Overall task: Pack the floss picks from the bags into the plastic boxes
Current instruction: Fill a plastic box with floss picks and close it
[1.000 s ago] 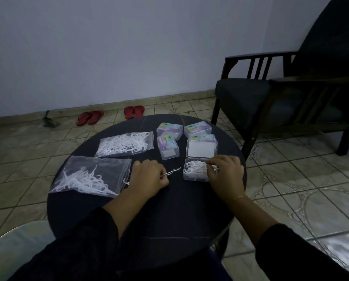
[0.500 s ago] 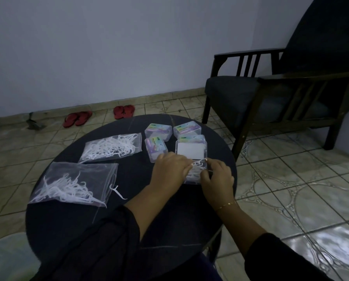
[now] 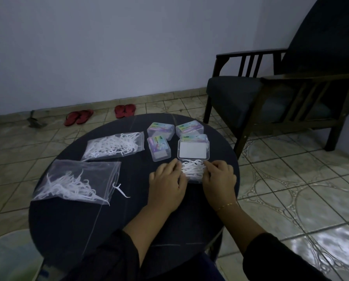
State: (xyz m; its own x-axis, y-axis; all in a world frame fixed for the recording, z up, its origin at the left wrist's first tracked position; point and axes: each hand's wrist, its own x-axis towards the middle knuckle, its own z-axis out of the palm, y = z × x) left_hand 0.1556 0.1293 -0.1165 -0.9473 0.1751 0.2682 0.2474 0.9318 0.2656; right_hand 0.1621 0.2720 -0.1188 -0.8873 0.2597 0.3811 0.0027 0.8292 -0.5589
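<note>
Dark armchair (image 3: 271, 94), two pairs of red slippers (image 3: 79, 117) on tiled floor (image 3: 291, 179)

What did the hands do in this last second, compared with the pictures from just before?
The left hand, which a second ago held a single white floss pick beside the near clear plastic bag, crossed to the open clear plastic box and now rests against its left side. The right hand stayed at its right side. Both bags, the closed plastic boxes and the round dark table are unchanged.
</note>
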